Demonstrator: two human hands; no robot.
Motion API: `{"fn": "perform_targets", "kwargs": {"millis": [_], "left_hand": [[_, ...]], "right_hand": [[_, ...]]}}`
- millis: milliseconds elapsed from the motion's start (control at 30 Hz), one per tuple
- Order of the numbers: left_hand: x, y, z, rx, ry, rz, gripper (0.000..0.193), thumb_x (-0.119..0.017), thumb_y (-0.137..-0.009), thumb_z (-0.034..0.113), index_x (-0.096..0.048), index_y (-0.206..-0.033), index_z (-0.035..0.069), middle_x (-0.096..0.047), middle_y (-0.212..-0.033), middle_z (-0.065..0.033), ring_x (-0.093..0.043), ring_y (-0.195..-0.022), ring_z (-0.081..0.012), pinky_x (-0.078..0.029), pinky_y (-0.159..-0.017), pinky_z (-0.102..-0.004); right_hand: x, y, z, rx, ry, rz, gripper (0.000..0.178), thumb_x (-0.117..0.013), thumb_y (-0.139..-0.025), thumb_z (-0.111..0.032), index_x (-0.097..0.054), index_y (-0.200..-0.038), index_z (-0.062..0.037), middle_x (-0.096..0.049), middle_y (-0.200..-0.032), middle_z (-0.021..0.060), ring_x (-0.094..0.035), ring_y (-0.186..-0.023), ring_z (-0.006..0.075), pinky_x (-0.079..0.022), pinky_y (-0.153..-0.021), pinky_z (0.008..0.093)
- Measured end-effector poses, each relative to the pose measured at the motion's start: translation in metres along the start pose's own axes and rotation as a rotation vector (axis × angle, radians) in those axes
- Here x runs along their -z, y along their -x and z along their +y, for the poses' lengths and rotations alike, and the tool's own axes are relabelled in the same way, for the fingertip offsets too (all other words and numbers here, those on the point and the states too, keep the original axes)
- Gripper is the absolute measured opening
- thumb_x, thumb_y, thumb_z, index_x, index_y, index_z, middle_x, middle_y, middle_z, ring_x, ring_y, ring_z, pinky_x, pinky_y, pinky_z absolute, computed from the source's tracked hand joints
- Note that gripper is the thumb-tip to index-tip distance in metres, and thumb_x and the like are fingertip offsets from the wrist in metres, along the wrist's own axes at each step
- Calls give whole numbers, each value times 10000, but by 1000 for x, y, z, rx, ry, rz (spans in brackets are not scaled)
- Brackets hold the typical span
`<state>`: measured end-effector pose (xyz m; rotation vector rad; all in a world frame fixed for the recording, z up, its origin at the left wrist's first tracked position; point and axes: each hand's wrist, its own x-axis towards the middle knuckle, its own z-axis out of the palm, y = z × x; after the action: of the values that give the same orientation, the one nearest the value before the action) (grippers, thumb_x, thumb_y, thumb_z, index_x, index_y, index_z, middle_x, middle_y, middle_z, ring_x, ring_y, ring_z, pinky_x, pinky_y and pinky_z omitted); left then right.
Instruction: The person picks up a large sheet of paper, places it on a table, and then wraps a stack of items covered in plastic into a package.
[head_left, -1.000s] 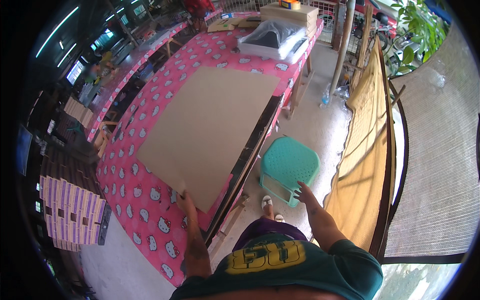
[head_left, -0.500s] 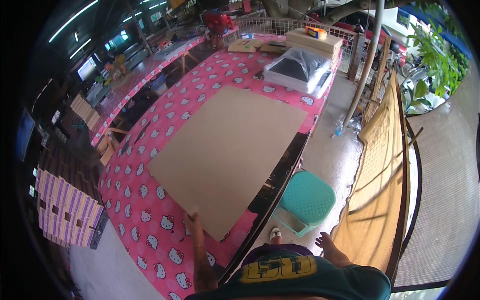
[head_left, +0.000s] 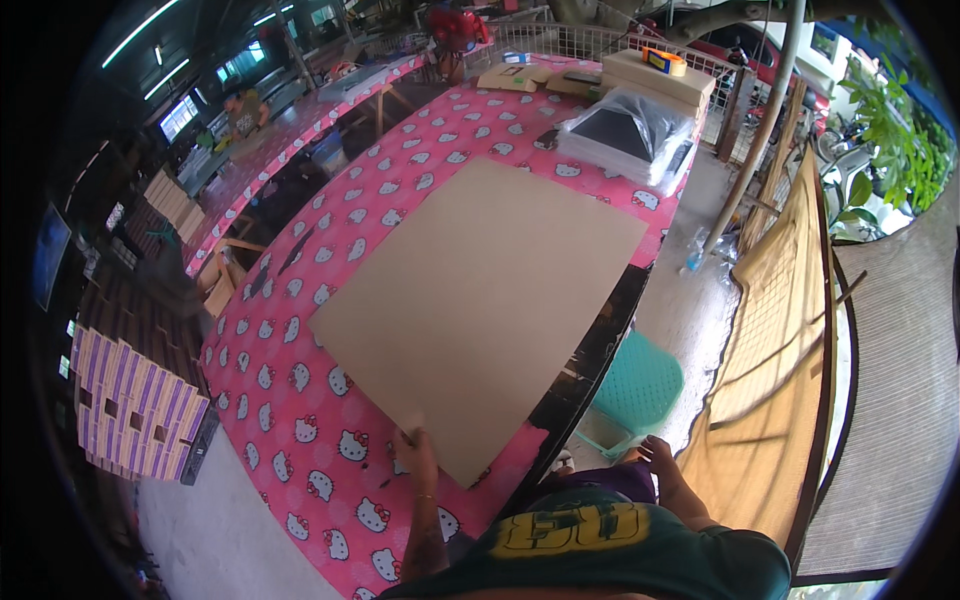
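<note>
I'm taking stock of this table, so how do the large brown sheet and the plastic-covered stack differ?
Look: the brown sheet is plain and bare; the plastic-covered stack shows dark and white under clear film.
Shape: the brown sheet is thin and flat, while the plastic-covered stack stands taller.
Contact: the left hand is at the brown sheet's near edge; no hand touches the plastic-covered stack.
Both rest on the pink patterned table.
</note>
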<state>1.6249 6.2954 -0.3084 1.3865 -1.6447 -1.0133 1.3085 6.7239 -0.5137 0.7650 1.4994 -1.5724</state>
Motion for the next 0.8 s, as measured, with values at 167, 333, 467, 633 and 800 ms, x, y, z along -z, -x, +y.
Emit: {"fn": "perform_targets", "kwargs": {"millis": [167, 333, 467, 633, 800], "left_hand": [[-5, -1, -5, -13, -4, 18, 451, -644, -860, 87, -503, -1255, -82, -613, -1151, -211, -608, -1042, -304, -476, -898, -392], [-5, 3, -14, -81, -2, 60, 439, -635, -865, 74, -514, -1261, -74, -626, -1127, -214, -625, -1008, -310, -484, -884, -397], [-9, 3, -4, -78, -35, 53, 414, -627, -867, 72, -536, -1243, -75, -646, -1082, -207, -641, -969, -305, -493, -864, -398], [-6, 8, 12, -47, -45, 90, 383, -620, -868, 83, -550, -1209, -78, -656, -1039, -192, -639, -906, -278, -494, -816, -388], [-8, 7, 9, -63, -44, 85, 323, -612, -852, 77, -571, -1131, -79, -663, -982, -188, -636, -837, -265, -494, -764, -390]], "right_hand": [[17, -11, -1, -58, -27, -5, 271, -577, -939, -240, -550, -1189, -140, -589, -1002, 70, -620, -826, 202, -466, -581, 357], [-2, -13, -24, -107, -205, 28, 217, -562, -954, -256, -560, -1120, -115, -616, -970, 72, -612, -796, 224, -495, -635, 358], [-32, -24, -72, -5, -175, -119, 274, -575, -946, -304, -581, -1171, -148, -634, -1112, 50, -631, -993, 240, -510, -837, 426], [-88, -14, -134, 166, -130, -287, 413, -513, -989, -306, -514, -1355, -115, -579, -1286, 78, -587, -1124, 256, -487, -926, 428], [-119, -8, -183, 204, -66, -323, 449, -480, -1009, -307, -454, -1424, -136, -527, -1373, 89, -545, -1206, 265, -465, -973, 456]]}}
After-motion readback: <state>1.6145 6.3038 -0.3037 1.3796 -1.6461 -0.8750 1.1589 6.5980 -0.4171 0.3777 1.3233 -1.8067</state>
